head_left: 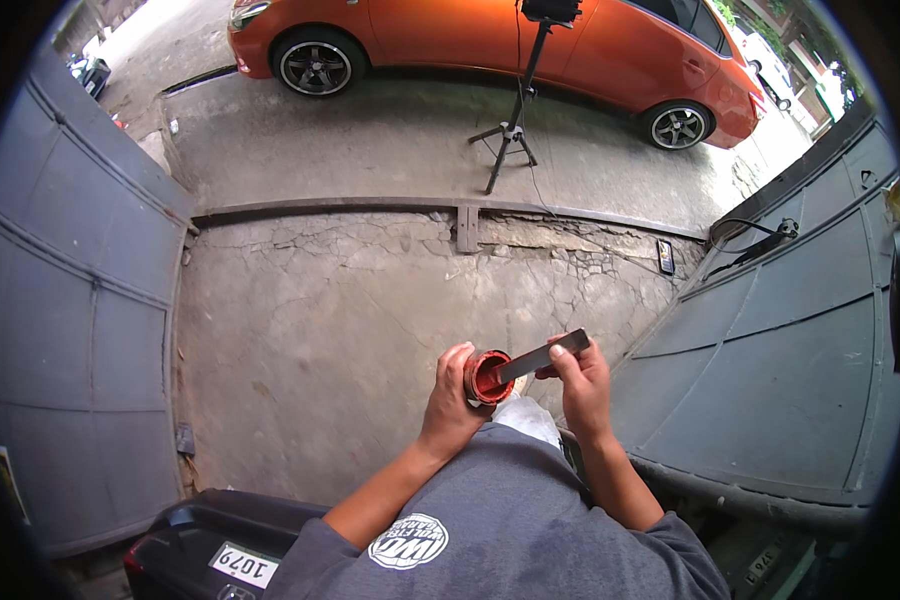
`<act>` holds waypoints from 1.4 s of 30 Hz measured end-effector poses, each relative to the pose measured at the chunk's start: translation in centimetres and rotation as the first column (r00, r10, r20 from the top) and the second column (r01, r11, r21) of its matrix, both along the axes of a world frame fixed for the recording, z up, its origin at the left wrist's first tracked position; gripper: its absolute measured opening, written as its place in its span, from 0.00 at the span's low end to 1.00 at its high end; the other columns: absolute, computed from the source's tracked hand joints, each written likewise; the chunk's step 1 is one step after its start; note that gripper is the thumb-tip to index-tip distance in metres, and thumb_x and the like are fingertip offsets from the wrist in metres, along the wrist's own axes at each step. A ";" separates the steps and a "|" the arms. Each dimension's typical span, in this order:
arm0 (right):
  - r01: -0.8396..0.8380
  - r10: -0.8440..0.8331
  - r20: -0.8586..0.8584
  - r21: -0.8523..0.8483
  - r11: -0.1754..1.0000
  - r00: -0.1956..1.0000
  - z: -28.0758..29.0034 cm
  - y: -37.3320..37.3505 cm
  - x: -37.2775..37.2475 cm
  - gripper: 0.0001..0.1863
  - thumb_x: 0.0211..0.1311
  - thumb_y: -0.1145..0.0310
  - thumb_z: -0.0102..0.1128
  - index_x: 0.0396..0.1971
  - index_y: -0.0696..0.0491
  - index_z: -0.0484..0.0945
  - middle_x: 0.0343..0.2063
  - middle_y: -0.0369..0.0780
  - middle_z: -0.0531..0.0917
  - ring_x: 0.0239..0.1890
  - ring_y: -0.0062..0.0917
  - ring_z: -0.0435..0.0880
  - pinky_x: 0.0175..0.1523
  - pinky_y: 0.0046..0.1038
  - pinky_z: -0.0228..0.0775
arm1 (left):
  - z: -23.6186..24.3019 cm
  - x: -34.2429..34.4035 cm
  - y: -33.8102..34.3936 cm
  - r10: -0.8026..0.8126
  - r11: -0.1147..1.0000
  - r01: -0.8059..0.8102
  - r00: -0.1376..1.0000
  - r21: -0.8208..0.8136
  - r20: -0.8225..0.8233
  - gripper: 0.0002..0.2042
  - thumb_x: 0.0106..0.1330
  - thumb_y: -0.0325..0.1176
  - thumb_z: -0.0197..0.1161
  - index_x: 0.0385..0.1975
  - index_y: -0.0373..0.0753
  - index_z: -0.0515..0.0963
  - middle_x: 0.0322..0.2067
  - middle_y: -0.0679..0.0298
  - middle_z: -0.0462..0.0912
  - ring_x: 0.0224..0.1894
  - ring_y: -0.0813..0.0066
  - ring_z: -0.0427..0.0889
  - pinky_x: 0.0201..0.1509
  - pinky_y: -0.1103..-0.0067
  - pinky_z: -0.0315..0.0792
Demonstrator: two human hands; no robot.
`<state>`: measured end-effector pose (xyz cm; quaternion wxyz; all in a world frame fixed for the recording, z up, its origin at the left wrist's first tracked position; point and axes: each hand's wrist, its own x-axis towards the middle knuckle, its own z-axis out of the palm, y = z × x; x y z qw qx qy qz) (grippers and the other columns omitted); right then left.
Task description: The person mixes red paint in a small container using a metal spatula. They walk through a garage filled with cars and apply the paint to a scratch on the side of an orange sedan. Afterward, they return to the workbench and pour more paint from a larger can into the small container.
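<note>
Cracked concrete driveway [350, 320] between grey gates [70, 330], orange car [490, 45] and tripod [515, 115] beyond. Our left hand [450, 400] wraps closed around a small red can [487, 377]; our right hand [582, 385] pinches a flat dark blade [542, 356] whose tip is in the can.

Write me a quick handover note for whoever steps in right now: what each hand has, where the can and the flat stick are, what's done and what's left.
Left hand: gripped round a small red can, open mouth facing the right hand, held at chest height.
Right hand: pinching a flat dark stick, its lower end inside the can's mouth.
Done: the can is open and the stick is in it; the inside looks coated red.
Left: I cannot tell how well the contents are mixed; no lid in view.
Around: cracked concrete floor, open grey gate leaves either side, orange car and tripod ahead.
</note>
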<state>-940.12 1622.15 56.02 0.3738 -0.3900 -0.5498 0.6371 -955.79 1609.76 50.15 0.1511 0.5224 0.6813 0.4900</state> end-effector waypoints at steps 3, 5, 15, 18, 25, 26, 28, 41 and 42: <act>0.082 -0.112 -0.139 -0.204 0.976 0.984 -0.9 1.2 1.6 0.08 0.73 0.69 0.59 0.47 0.55 0.78 0.33 0.39 0.85 0.34 0.23 0.86 0.41 0.29 0.82 | -0.3 0.4 0.0 -0.001 1.000 0.005 0.990 -0.026 0.138 0.44 0.50 0.29 0.81 0.68 0.38 0.61 0.63 0.51 0.68 0.67 0.49 0.69 0.72 0.63 0.67; 0.108 -0.160 -0.178 -0.269 0.957 0.971 -1.0 1.9 2.7 0.08 0.73 0.70 0.58 0.46 0.56 0.78 0.35 0.39 0.85 0.34 0.23 0.86 0.41 0.29 0.82 | -0.5 0.5 0.1 -0.012 0.999 0.017 0.982 -0.028 0.190 0.44 0.51 0.29 0.81 0.68 0.39 0.62 0.63 0.52 0.68 0.66 0.52 0.71 0.71 0.64 0.68; 0.141 -0.301 -0.246 -0.510 0.849 0.921 -2.5 2.9 6.3 0.08 0.75 0.69 0.53 0.47 0.52 0.77 0.33 0.35 0.84 0.32 0.22 0.85 0.39 0.30 0.81 | -1.3 1.9 -0.1 -0.153 0.981 0.191 0.889 -0.044 0.432 0.41 0.54 0.29 0.81 0.67 0.40 0.63 0.60 0.58 0.73 0.64 0.63 0.75 0.69 0.68 0.71; 0.154 -0.321 -0.239 -0.529 0.834 0.916 -2.5 2.9 6.6 0.07 0.75 0.69 0.52 0.47 0.52 0.77 0.33 0.35 0.84 0.32 0.21 0.85 0.39 0.30 0.81 | -1.6 2.1 0.1 -0.188 0.971 0.236 0.862 -0.044 0.470 0.41 0.54 0.28 0.81 0.67 0.40 0.63 0.60 0.59 0.74 0.64 0.65 0.75 0.70 0.69 0.71; 0.172 -0.317 -0.249 -0.471 0.865 0.915 -2.0 4.4 7.6 0.07 0.75 0.68 0.53 0.46 0.52 0.77 0.34 0.36 0.85 0.32 0.22 0.85 0.39 0.29 0.80 | -2.6 2.9 2.2 -0.224 0.944 0.321 0.800 -0.082 0.556 0.41 0.54 0.28 0.82 0.67 0.39 0.63 0.60 0.59 0.74 0.64 0.67 0.75 0.70 0.69 0.70; 0.180 -0.314 -0.246 -0.448 0.876 0.917 -2.0 5.0 7.9 0.07 0.75 0.67 0.54 0.46 0.52 0.77 0.34 0.36 0.85 0.33 0.22 0.84 0.40 0.29 0.80 | -2.6 3.0 3.0 -0.230 0.937 0.336 0.796 -0.093 0.560 0.41 0.54 0.28 0.82 0.67 0.39 0.63 0.60 0.59 0.74 0.64 0.67 0.75 0.70 0.69 0.70; 0.196 -0.309 -0.238 -0.403 0.894 0.921 -2.1 6.3 8.3 0.07 0.75 0.67 0.55 0.46 0.51 0.76 0.34 0.35 0.84 0.35 0.23 0.84 0.41 0.30 0.79 | -2.6 3.1 4.6 -0.255 0.923 0.372 0.777 -0.094 0.575 0.42 0.54 0.29 0.82 0.67 0.39 0.63 0.61 0.59 0.74 0.65 0.66 0.75 0.71 0.69 0.69; 0.347 -0.514 -0.257 -0.492 0.799 0.818 -6.2 27.6 14.6 0.06 0.75 0.68 0.52 0.44 0.53 0.75 0.31 0.37 0.84 0.29 0.22 0.84 0.37 0.27 0.79 | -3.3 6.7 29.0 -0.415 0.825 0.556 0.713 -0.096 0.566 0.42 0.53 0.31 0.84 0.67 0.38 0.64 0.61 0.59 0.73 0.66 0.67 0.74 0.72 0.69 0.67; 0.356 -0.521 -0.256 -0.488 0.797 0.814 -6.4 29.7 15.5 0.06 0.74 0.68 0.52 0.44 0.52 0.75 0.31 0.36 0.84 0.29 0.22 0.84 0.37 0.27 0.79 | -3.6 7.4 31.5 -0.430 0.818 0.569 0.701 -0.083 0.569 0.42 0.53 0.31 0.84 0.67 0.38 0.64 0.61 0.59 0.74 0.65 0.67 0.74 0.71 0.69 0.67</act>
